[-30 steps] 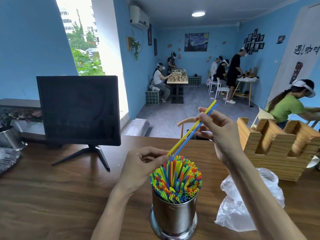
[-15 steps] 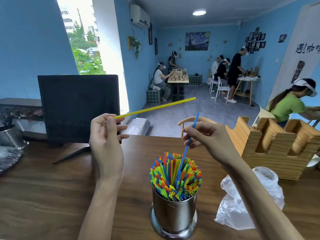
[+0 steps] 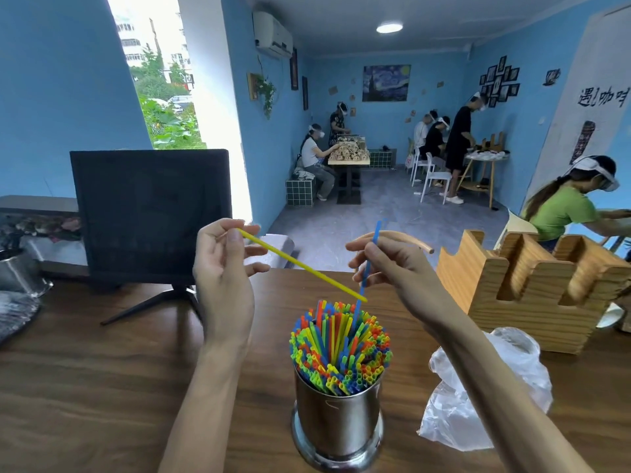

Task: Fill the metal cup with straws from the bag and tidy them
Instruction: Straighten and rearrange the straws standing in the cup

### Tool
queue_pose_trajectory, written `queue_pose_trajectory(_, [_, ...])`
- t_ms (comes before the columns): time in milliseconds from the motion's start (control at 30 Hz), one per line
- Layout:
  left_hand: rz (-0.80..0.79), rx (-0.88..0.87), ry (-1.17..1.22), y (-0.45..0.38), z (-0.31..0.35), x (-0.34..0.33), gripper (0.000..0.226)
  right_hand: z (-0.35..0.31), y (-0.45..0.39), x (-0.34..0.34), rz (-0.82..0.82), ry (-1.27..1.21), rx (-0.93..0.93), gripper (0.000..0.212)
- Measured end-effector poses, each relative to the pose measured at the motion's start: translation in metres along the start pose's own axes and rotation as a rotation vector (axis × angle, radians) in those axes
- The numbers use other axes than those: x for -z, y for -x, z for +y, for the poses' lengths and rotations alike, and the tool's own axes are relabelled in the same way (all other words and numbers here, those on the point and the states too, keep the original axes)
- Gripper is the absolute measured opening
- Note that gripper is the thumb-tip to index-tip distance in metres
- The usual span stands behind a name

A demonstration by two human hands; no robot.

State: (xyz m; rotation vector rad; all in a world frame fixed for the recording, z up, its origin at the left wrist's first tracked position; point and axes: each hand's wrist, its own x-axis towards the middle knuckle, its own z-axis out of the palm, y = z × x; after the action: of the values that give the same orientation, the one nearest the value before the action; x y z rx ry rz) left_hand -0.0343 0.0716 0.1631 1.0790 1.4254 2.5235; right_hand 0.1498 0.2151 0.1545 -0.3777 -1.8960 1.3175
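Metal cup (image 3: 338, 425): stands upright on the wooden bench (image 3: 85, 387), near its front edge, between the person's two forearms. Packed with straws (image 3: 339, 346) in red, blue, green and yellow; their long axes run roughly vertical, fanning slightly outward, open ends up.

Yellow straw (image 3: 300, 264): pinched at its upper end by the left hand (image 3: 222, 278), thumb and fingertips in a grasping grip. Long axis slants from upper left down to lower right; its free lower end points toward the bundle and lies just above it, crossing in front of the blue straw.

Blue straw (image 3: 367, 268): pinched mid-length by the right hand (image 3: 403, 274), grip grasping between thumb and fingers. Long axis near vertical, top leaning slightly right; lower end reaches down into the top of the bundle.

Plastic bag (image 3: 485, 387): clear, crumpled, lying on the bench just right of the cup, partly behind the right forearm.

Wooden holder (image 3: 532, 288): slotted block at the bench's right side, behind the bag.

Monitor (image 3: 150, 213): dark screen on a splayed stand, at the far left of the bench.
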Motion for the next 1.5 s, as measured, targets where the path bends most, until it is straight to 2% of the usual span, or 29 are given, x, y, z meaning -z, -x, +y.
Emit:
queue_pose_trajectory(133, [-0.032, -0.005, -0.049, 0.003, -0.009, -0.013, 0.015, 0.003, 0.003, -0.013, -0.146, 0.117, 0.003, 0.027])
queue_pose_trajectory(267, [-0.138, -0.043, -0.13, 0.013, -0.015, -0.025, 0.015, 0.007, 0.008, -0.026, -0.213, 0.264, 0.037, 0.018])
queue_pose_trajectory(400, [-0.463, 0.001, -0.3, 0.028, -0.025, -0.03, 0.018, 0.014, 0.008, -0.03, -0.226, 0.397, 0.098, 0.004])
queue_pose_trajectory(500, [-0.588, 0.021, -0.43, 0.031, -0.033, -0.019, 0.012, 0.021, 0.007, -0.022, -0.282, 0.498, 0.02, 0.017])
queue_pose_trajectory(533, [-0.608, 0.004, -0.469, 0.031, -0.034, -0.015, 0.011, 0.024, 0.008, -0.02, -0.303, 0.509, -0.004, 0.021])
queue_pose_trajectory(633, [-0.628, -0.06, -0.55, 0.034, -0.037, -0.005, 0.009, 0.024, 0.005, -0.013, -0.332, 0.49, -0.026, 0.016])
queue_pose_trajectory(700, [-0.629, -0.074, -0.623, 0.036, -0.041, 0.0, 0.007, 0.021, 0.001, -0.001, -0.368, 0.441, -0.063, 0.026])
queue_pose_trajectory(767, [-0.664, -0.033, -0.701, 0.035, -0.045, 0.006, 0.002, 0.021, -0.006, 0.011, -0.381, 0.334, -0.106, 0.03])
queue_pose_trajectory(833, [-0.723, 0.016, -0.748, 0.034, -0.049, 0.011, 0.006, 0.027, -0.011, 0.011, -0.317, 0.3, -0.134, 0.026])
queue_pose_trajectory(867, [-0.721, 0.027, -0.737, 0.033, -0.05, 0.013, 0.009, 0.031, -0.015, 0.007, -0.284, 0.311, -0.146, 0.027])
queue_pose_trajectory(933, [-0.588, 0.071, -0.611, 0.033, -0.052, 0.012, 0.011, 0.04, -0.021, -0.004, -0.26, 0.394, -0.154, 0.028])
queue_pose_trajectory(1000, [-0.41, 0.143, -0.504, 0.031, -0.055, 0.009, 0.014, 0.046, -0.026, -0.012, -0.305, 0.503, -0.161, 0.029])
queue_pose_trajectory(1067, [-0.32, 0.23, -0.49, 0.03, -0.06, 0.009, 0.017, 0.048, -0.029, -0.016, -0.386, 0.54, -0.21, 0.032])
queue_pose_trajectory(1133, [-0.312, 0.3, -0.482, 0.031, -0.063, 0.011, 0.017, 0.05, -0.029, -0.018, -0.424, 0.541, -0.255, 0.028])
queue_pose_trajectory(1300, [-0.333, 0.353, -0.492, 0.037, -0.068, 0.016, 0.015, 0.05, -0.029, -0.019, -0.368, 0.498, -0.266, 0.023])
queue_pose_trajectory(1500, [-0.313, 0.391, -0.487, 0.041, -0.066, 0.016, 0.016, 0.048, -0.027, -0.017, -0.236, 0.499, -0.272, 0.043])
